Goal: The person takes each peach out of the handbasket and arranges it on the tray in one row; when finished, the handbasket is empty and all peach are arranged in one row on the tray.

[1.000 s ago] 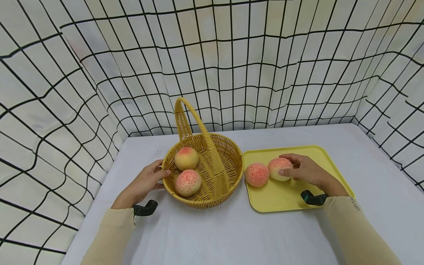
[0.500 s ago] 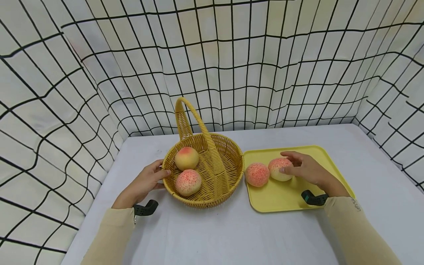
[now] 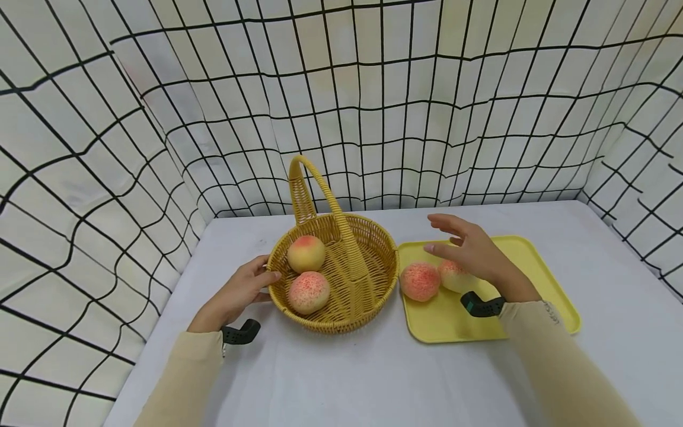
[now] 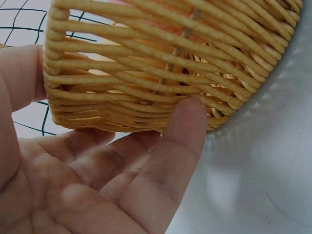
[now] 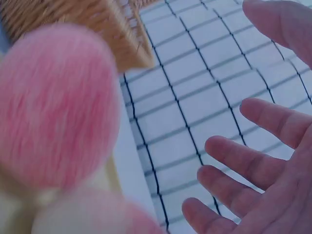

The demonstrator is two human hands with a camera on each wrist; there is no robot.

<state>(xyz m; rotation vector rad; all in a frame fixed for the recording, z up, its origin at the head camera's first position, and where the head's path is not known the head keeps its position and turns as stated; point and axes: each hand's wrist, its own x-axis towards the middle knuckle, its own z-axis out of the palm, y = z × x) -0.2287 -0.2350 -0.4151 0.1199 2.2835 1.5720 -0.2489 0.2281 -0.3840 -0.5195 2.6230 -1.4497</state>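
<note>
Currently, the rim of a woven yellow basket [image 3: 333, 327], placed left of the frame's centre, is gripped at its left side by the left hand [image 3: 242, 296]; the thumb is hooked over the rim and the other fingers are kept outside the wall. In the left wrist view, the upper part is filled by the weave, against which one fingertip is laid. Two peaches are held in the basket's left half: a smooth yellow one with a red top [image 3: 306, 254], and just below it in the frame a pale one speckled with red [image 3: 309, 293]. The basket is spanned by a tall arched handle [image 3: 348, 232]. Right of centre, a yellow tray [image 3: 443, 326] is set just beside the basket; whether their edges are touching cannot be told. Near the tray's left edge, a pink peach [image 3: 420, 281] and a paler one [image 3: 453, 277] are placed side by side, the latter partly hidden by the right hand [image 3: 472, 252]. That hand is held above the tray, its fingers [image 5: 243, 158] spread and separated, well apart from the peach seen at left in the right wrist view. Basket and tray are carried by a white-covered surface [image 3: 320, 379], backed by white cloth [image 3: 368, 129] crossed with black lines.
</note>
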